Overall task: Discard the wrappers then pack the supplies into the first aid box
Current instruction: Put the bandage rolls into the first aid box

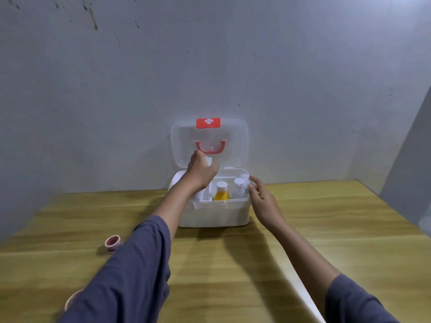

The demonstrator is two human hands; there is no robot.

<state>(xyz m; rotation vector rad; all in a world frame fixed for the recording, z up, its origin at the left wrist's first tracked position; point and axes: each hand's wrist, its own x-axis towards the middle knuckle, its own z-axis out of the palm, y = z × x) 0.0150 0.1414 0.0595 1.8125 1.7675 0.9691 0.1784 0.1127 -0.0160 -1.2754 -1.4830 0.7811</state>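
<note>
The white first aid box [214, 214] stands open at the back of the wooden table, its clear lid [233, 141] with a red handle and red cross label leaning on the wall. Inside stand a yellow bottle [221, 192] with a white cap and a clear bottle [239, 188] with a white cap. My left hand [201, 172] is over the box's left half, closed around a small white object [208, 161]. My right hand [262, 198] is at the box's right rim, fingers apart, fingertips touching a small clear thing [246, 177] at the corner.
A red-patterned roll of tape [113, 243] lies on the table [233, 264] at the left. Another pinkish round thing [73, 298] peeks out under my left sleeve at the front edge. Grey walls close in behind and on the right.
</note>
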